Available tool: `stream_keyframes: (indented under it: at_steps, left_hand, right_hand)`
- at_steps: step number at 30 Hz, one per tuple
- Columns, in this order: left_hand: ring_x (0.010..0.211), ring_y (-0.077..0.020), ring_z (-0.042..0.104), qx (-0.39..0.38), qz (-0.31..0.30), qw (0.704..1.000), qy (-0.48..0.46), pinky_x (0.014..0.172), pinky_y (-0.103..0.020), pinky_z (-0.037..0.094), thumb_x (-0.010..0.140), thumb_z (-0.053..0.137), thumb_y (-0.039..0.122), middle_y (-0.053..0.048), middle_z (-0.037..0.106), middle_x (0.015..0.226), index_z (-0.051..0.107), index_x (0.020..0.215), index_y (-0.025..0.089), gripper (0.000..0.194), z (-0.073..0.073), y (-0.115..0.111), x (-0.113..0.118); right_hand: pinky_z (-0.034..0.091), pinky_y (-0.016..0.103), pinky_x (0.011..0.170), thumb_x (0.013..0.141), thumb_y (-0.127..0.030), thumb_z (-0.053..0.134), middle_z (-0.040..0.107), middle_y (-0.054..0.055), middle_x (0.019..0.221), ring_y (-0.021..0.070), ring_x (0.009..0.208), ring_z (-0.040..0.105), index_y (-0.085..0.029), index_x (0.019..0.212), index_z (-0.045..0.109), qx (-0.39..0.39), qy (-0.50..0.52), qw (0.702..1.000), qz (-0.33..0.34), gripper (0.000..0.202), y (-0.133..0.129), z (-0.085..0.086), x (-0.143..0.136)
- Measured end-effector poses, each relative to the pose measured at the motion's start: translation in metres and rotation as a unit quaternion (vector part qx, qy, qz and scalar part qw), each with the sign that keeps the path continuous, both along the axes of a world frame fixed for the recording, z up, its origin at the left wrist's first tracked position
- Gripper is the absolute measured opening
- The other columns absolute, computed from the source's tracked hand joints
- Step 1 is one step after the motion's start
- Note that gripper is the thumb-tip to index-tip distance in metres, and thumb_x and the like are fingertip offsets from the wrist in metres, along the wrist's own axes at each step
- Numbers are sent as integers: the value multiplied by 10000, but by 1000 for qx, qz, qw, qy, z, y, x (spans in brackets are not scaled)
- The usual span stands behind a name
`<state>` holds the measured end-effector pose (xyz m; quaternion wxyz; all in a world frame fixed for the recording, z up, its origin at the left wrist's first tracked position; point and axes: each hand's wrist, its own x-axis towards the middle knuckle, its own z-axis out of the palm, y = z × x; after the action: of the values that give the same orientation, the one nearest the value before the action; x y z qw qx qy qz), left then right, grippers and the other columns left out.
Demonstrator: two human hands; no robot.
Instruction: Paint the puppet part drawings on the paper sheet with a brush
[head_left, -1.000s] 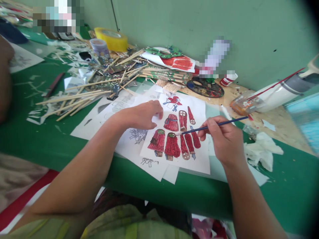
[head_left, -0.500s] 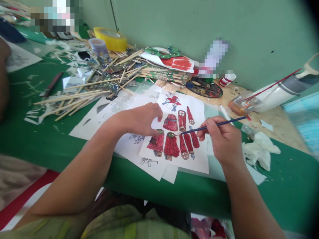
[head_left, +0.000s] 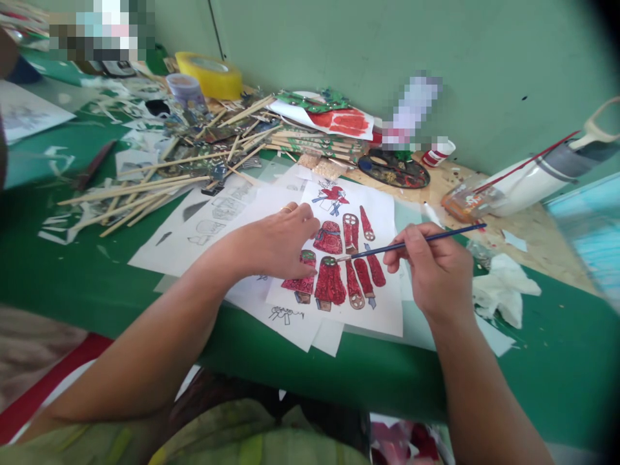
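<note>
White paper sheet with red-painted robe and limb shapes (head_left: 387, 303): lies flat at centre, between the left hand (head_left: 276, 242) and the right hand (head_left: 438, 274), on top of other papers.
Left hand: reaches across the sheet's left side, palm down, ring on one finger, spread wide between thumb and forefinger; cannot tell how firmly pressed to the paper.
Right hand: curled narrow, pinching a slim dark-blue paintbrush (head_left: 372, 251) just over the sheet's right edge.
Paintbrush: slants down to the left, bristles at the green top of a long red robe shape (head_left: 331, 287); cannot tell whether touching.
Robe shape: painted on the sheet between both hands, closer to the left thumb than to the right fingertips.
Thin papers with black line drawings (head_left: 208, 229): fanned out to the left, partly beneath the left hand.
Pale wooden sticks (head_left: 135, 190): heaped loosely at left, among scraps.
Yellow tape roll (head_left: 217, 81): far left, behind the sticks.
Black oval palette with paint dabs (head_left: 394, 177): beyond the sheet, far right of centre.
Crumpled white tissue (head_left: 506, 287): just right of the right hand, on the green tabletop (head_left: 566, 355).
</note>
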<state>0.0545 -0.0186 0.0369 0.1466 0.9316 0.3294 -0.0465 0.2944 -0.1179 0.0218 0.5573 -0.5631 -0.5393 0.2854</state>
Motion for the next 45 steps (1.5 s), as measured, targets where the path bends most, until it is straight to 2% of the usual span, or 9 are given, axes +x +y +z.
stream_keyframes:
  at_steps: [12, 23, 28, 35, 45]
  left_hand:
    - [1167, -330, 532, 38, -1, 999, -8, 954, -450, 495, 782, 686, 399, -141, 552, 1205, 561, 1103, 160, 419, -5, -4, 4]
    - [1103, -307, 547, 55, -3, 998, 3, 923, -429, 501, 781, 680, 375, -127, 559, 1152, 548, 1021, 165, 345, -5, -4, 6]
    - [1144, -318, 539, 55, -5, 998, -24, 962, -441, 495, 775, 691, 378, -143, 550, 1211, 563, 991, 172, 325, -7, -4, 4]
    - [1167, -331, 536, 57, 0, 998, -34, 951, -432, 500, 764, 717, 371, -150, 534, 1210, 598, 971, 164, 316, -9, -4, 3]
    - [1138, -316, 550, 50, 0, 999, -13, 931, -410, 500, 780, 710, 392, -140, 545, 1164, 583, 954, 167, 312, -4, -4, 4]
  right_hand:
    - [522, 239, 485, 991, -371, 630, 666, -19, 615, 110, 494, 627, -197, 822, 659, -1, -4, 1000, -5, 245, 0, 4, -4]
    - [535, 239, 503, 1005, -370, 602, 682, -17, 616, 103, 478, 617, -198, 803, 644, -8, -60, 998, -7, 269, -2, 9, -9]
    - [539, 239, 500, 1000, -390, 605, 691, -11, 625, 109, 487, 626, -199, 799, 646, -18, -80, 997, -10, 281, -2, 9, -9]
    - [542, 237, 513, 996, -377, 615, 693, -6, 633, 110, 509, 628, -201, 795, 658, -13, -80, 997, -10, 271, -3, 9, -9]
    - [542, 238, 506, 998, -384, 608, 693, -11, 615, 111, 486, 627, -201, 805, 654, -9, -85, 996, -10, 270, -2, 10, -10]
